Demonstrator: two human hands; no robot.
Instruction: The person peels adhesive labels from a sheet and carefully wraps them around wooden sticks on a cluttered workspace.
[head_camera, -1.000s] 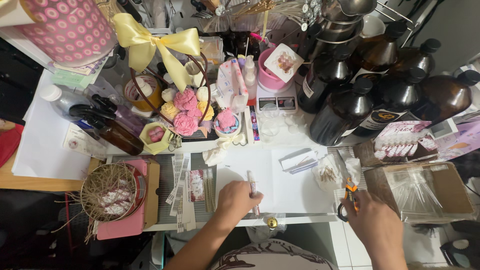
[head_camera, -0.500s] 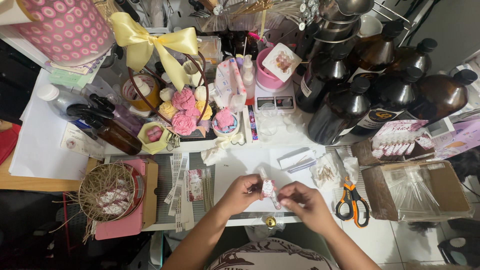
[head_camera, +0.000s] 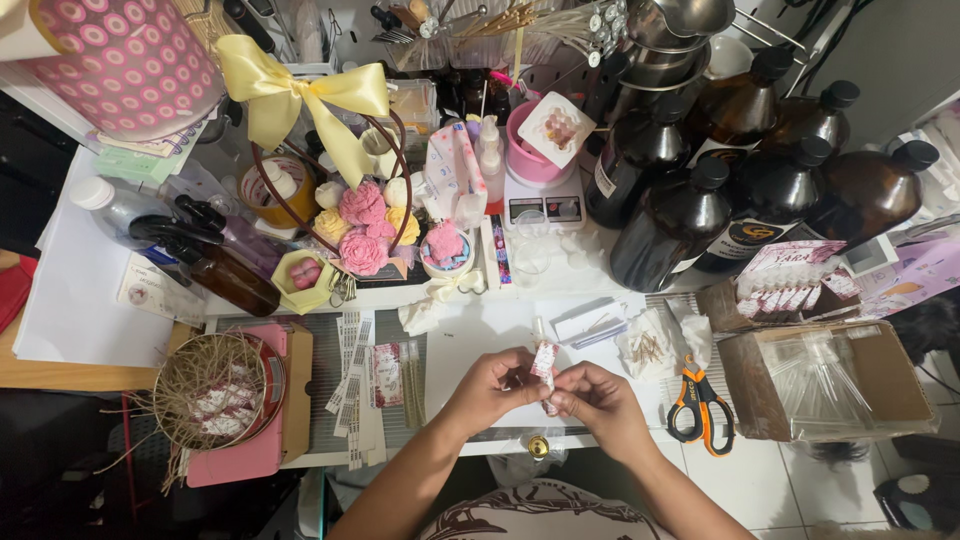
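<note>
Over white sheet (head_camera: 470, 350), left hand (head_camera: 490, 385) and right hand (head_camera: 600, 400) both pinching small red-patterned vial (head_camera: 545, 360); orange scissors (head_camera: 698, 400) beside right hand

The right hand (head_camera: 600, 400) is no longer at the scissors (head_camera: 700, 405), which now lie alone on the surface (head_camera: 480, 340). It has joined the left hand (head_camera: 490, 385), and both pinch a small vial (head_camera: 545, 360) lifted between them.

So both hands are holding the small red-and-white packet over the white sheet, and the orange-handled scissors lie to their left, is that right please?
Not quite: in the head view the orange-handled scissors lie to the right of the hands. The left hand and right hand do hold the small red-and-white packet over the white sheet.
</note>
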